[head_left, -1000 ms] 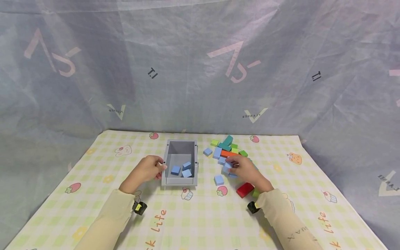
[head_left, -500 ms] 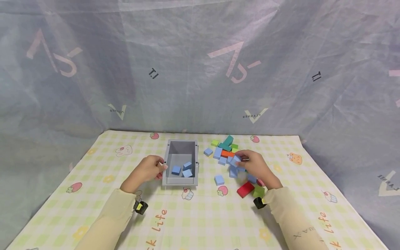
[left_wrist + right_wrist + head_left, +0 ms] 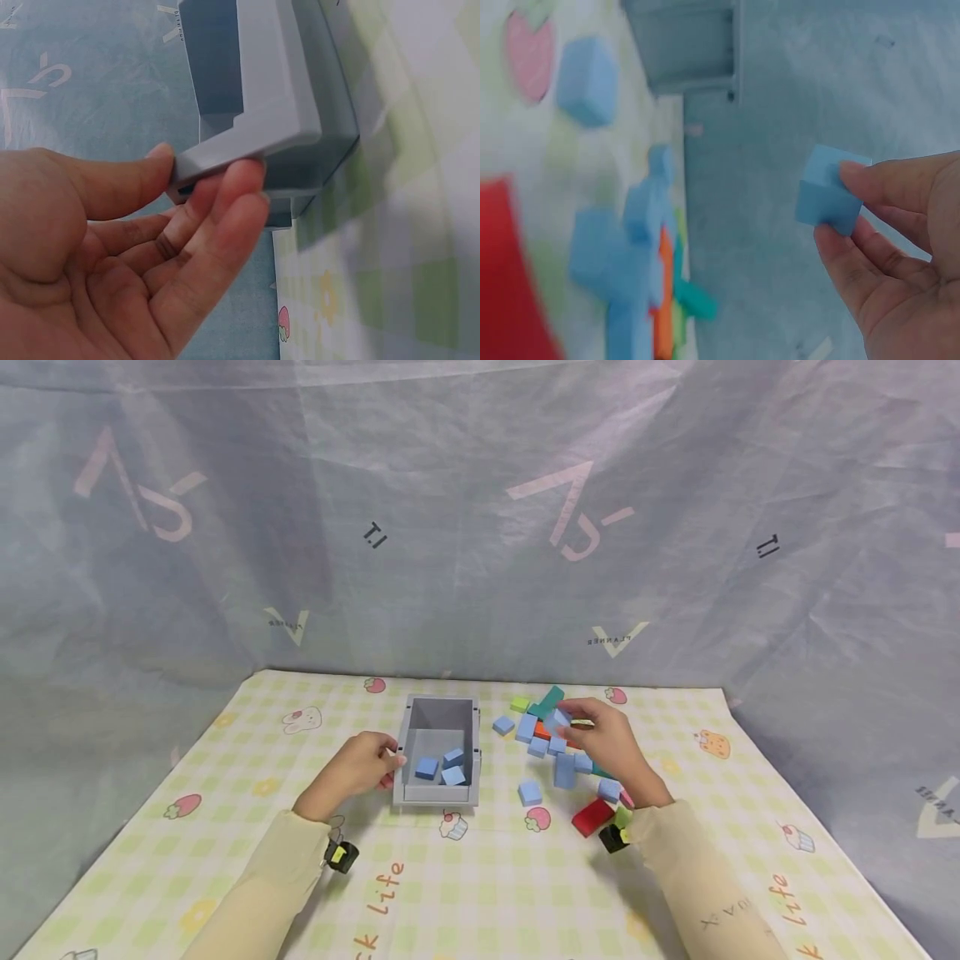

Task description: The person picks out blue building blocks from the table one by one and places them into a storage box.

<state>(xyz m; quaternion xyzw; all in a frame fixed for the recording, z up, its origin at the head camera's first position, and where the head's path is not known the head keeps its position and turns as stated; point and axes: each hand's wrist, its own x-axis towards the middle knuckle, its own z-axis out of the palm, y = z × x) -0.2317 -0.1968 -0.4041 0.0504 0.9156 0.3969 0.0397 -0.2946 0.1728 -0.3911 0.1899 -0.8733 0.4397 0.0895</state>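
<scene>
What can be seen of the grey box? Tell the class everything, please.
The grey box is rectangular and open-topped, with smooth walls that look like plastic and a raised rim with small dark marks. It stands upright on the checked tablecloth, left of the loose blocks. Three blue blocks lie inside, toward its near end. The left hand pinches its rim on the left side.
</scene>
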